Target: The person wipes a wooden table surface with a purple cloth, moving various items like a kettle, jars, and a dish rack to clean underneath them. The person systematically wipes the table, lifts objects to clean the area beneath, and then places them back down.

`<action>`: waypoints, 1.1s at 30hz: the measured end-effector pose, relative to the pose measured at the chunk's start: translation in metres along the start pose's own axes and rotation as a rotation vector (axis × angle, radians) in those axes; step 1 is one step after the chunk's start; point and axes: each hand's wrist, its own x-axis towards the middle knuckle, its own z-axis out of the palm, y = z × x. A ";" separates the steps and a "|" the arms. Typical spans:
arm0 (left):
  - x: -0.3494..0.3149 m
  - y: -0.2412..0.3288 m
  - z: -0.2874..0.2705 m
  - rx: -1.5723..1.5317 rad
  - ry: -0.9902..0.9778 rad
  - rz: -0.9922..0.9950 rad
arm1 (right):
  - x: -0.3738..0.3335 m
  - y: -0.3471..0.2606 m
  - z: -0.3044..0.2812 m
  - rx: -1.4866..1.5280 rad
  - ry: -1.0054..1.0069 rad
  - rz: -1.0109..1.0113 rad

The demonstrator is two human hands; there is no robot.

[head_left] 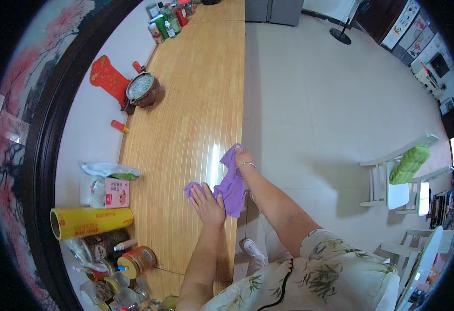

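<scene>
A purple cloth [230, 193] lies crumpled along the right edge of the long wooden countertop [180, 150], part of it hanging toward the edge. My left hand [207, 205] is flat on the countertop with its fingers stretched out, pressing on the cloth's left end. Farther off, my right hand [243, 157], with a bangle at its wrist, has its fingers closed round the far end of the cloth at the counter's edge. Some of those fingers are hidden from view.
Along the wall on the left stand a brown pot [149, 93], a yellow roll [92, 222], a pink box [117, 193] and several jars [138, 260]. Bottles [168, 23] crowd the far end. White chairs [393, 186] are on the right.
</scene>
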 end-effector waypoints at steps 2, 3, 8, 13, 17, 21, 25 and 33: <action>0.025 0.012 0.007 0.015 -0.051 -0.018 | 0.034 -0.007 -0.003 0.025 0.009 0.027; 0.040 0.018 0.009 0.023 -0.071 -0.023 | 0.050 -0.013 -0.004 0.041 0.016 0.037; 0.110 0.041 0.025 0.008 -0.090 -0.004 | 0.097 -0.039 -0.005 0.095 0.024 0.034; 0.165 0.065 0.029 0.003 -0.131 -0.025 | 0.140 -0.071 -0.018 0.180 -0.014 0.075; 0.203 0.079 0.040 -0.001 -0.125 -0.025 | 0.185 -0.090 -0.022 0.088 -0.046 0.080; 0.233 0.087 0.049 0.012 -0.110 -0.001 | 0.230 -0.117 -0.025 0.131 -0.035 0.098; 0.264 0.098 0.050 0.022 -0.161 -0.016 | 0.286 -0.131 -0.025 0.057 0.046 0.092; 0.326 0.109 0.061 0.034 -0.116 0.033 | 0.378 -0.153 -0.032 0.171 -0.045 0.129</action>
